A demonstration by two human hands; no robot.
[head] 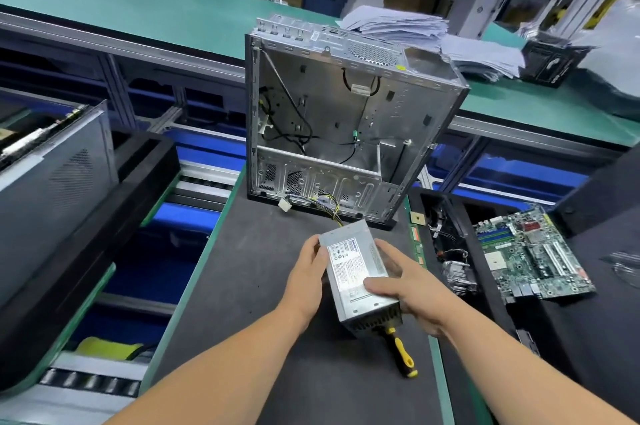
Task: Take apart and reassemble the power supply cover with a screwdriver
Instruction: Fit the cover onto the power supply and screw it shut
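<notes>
Hands grip the power supply (358,272) above the dark mat (263,286): left hand (306,274) cupping its left side, right hand (405,282) curled over the top. Its label is too blurred to read. Screwdriver (403,353) lies beneath. Behind stands the open case (346,119), holding loose cables.

Your left hand (306,274) hides its fingers behind the power supply (358,274), so you cannot tell how they lie on the far side. The screwdriver (401,353) shows only its yellow and black handle; its shaft and tip are covered by the power supply. The label print is too small to read. The case (52,189) at your left is cut by the picture's edge, and the shelves beyond are blurred.
</notes>
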